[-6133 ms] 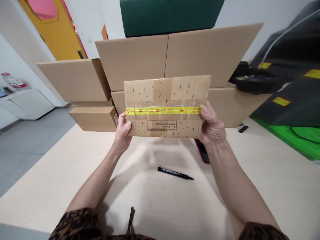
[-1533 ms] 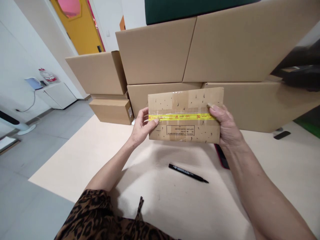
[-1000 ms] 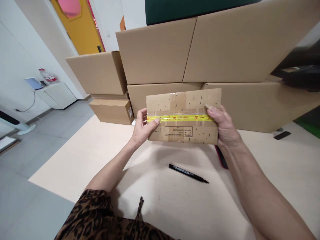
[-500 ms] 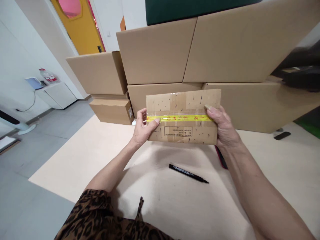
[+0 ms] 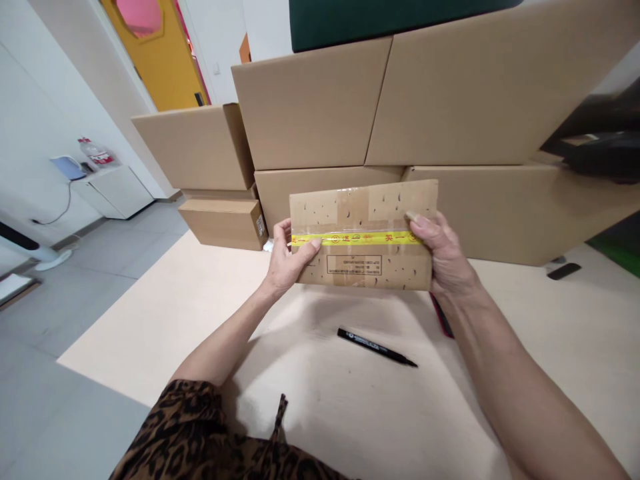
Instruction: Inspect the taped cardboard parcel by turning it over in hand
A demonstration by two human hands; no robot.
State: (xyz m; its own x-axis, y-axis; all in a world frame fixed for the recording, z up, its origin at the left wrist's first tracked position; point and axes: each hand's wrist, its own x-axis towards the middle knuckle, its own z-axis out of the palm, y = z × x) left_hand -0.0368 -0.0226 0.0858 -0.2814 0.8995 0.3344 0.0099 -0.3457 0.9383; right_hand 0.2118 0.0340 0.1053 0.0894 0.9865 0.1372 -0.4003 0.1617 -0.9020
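Observation:
A small cardboard box (image 5: 360, 220) is held up above the table, its broad side facing me. Yellow tape with red characters runs across that side, and short dark marks are scattered over it above a printed rectangle of text. My left hand (image 5: 290, 257) grips the box's left end, thumb on the front near the tape, fingers partly hidden behind. At the right end my right hand (image 5: 445, 250) clasps it, with the thumb pressed on the front. Below the box a black marker (image 5: 377, 347) lies on the table.
Large cardboard boxes (image 5: 315, 110) are stacked along the table's far side, with a dark green item (image 5: 400, 20) on top. A smaller carton (image 5: 223, 223) stands at the left. A dark flat object (image 5: 564, 271) lies at the right on the pale table (image 5: 165, 313).
The box and both hands have shifted very slightly to the left, with the box a touch lower at its top edge. The marker has stayed put.

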